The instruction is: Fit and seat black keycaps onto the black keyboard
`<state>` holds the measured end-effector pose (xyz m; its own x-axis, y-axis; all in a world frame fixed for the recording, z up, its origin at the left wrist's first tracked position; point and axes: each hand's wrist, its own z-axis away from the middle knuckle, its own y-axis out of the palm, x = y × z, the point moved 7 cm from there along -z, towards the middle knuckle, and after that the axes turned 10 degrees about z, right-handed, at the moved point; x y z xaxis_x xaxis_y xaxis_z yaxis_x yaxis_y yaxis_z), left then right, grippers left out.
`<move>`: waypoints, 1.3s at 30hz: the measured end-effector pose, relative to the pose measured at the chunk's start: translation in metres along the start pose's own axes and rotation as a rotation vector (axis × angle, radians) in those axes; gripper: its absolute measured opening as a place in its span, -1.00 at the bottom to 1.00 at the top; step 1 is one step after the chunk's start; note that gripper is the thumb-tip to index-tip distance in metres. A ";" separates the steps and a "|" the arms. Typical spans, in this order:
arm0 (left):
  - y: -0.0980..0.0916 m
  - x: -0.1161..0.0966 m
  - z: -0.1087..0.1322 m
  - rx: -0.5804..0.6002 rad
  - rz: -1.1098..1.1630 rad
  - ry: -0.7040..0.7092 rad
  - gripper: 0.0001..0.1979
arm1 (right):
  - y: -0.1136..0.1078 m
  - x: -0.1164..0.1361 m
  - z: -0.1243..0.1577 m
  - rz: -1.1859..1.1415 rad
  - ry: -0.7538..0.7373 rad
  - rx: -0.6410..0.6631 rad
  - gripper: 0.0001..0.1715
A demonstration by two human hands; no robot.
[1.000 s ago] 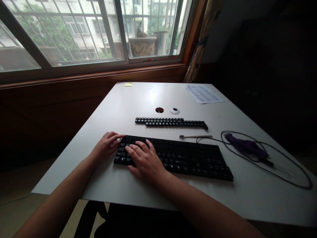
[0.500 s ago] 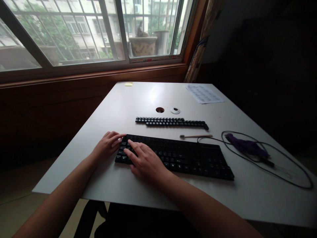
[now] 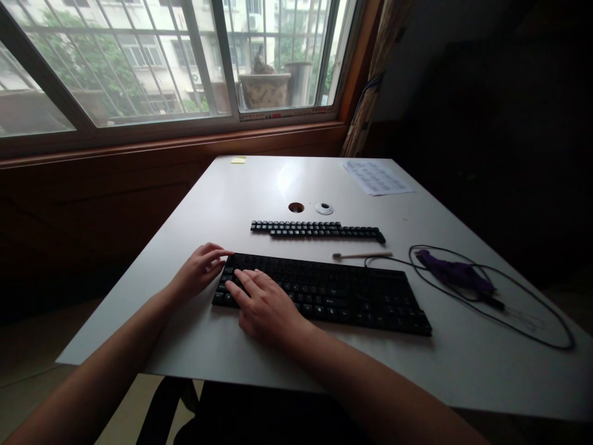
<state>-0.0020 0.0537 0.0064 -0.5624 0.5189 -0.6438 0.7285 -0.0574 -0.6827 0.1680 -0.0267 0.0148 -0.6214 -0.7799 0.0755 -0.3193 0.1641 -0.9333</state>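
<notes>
Clearly, the keyboard (image 3: 345, 287) is showing unreadably small lettering (image 3: 330, 301); left hand (image 3: 200, 266) is touching its corner (image 3: 235, 256), right hand (image 3: 269, 309) its keys (image 3: 319, 309); both grips apart.

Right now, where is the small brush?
In the head view, the small brush lies right of centre on the white table, between the keyboard and the rows of keycaps.

Right fingers (image 3: 239, 295) hide part of the keyboard (image 3: 354, 300); the printed paper (image 3: 377, 178) is illegible; the bottom edge crops both forearms (image 3: 109, 349).
</notes>
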 end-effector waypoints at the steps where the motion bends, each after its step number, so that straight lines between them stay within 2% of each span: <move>1: 0.000 -0.001 -0.003 0.002 0.007 0.004 -0.70 | -0.001 0.000 0.000 0.001 0.010 0.002 -0.33; 7: -0.005 -0.016 -0.040 -0.004 -0.115 0.119 -0.72 | -0.006 0.000 -0.002 0.014 0.008 0.013 -0.35; 11: 0.001 -0.023 -0.073 0.021 -0.228 0.193 -0.76 | -0.011 0.002 -0.002 0.010 -0.037 -0.051 -0.43; 16: 0.025 -0.024 -0.107 0.093 -0.309 0.281 -0.78 | -0.021 0.027 0.012 -0.051 -0.433 -0.144 -0.62; 19: 0.042 -0.024 -0.118 0.125 -0.345 0.286 -0.76 | -0.025 0.036 0.020 -0.065 -0.562 -0.171 -0.65; 23: 0.057 -0.028 -0.121 0.145 -0.381 0.293 -0.75 | -0.028 0.037 0.022 -0.063 -0.565 -0.186 -0.66; 28: 0.066 -0.029 -0.121 0.165 -0.451 0.287 -0.72 | -0.027 0.035 0.020 -0.068 -0.552 -0.185 -0.68; 39: 0.060 -0.026 -0.107 0.169 -0.391 0.328 -0.76 | -0.027 0.036 0.020 -0.091 -0.555 -0.242 -0.75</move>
<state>0.0981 0.1279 0.0186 -0.6076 0.7667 -0.2076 0.4010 0.0704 -0.9134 0.1684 -0.0710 0.0361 -0.1396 -0.9848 -0.1036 -0.5471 0.1639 -0.8209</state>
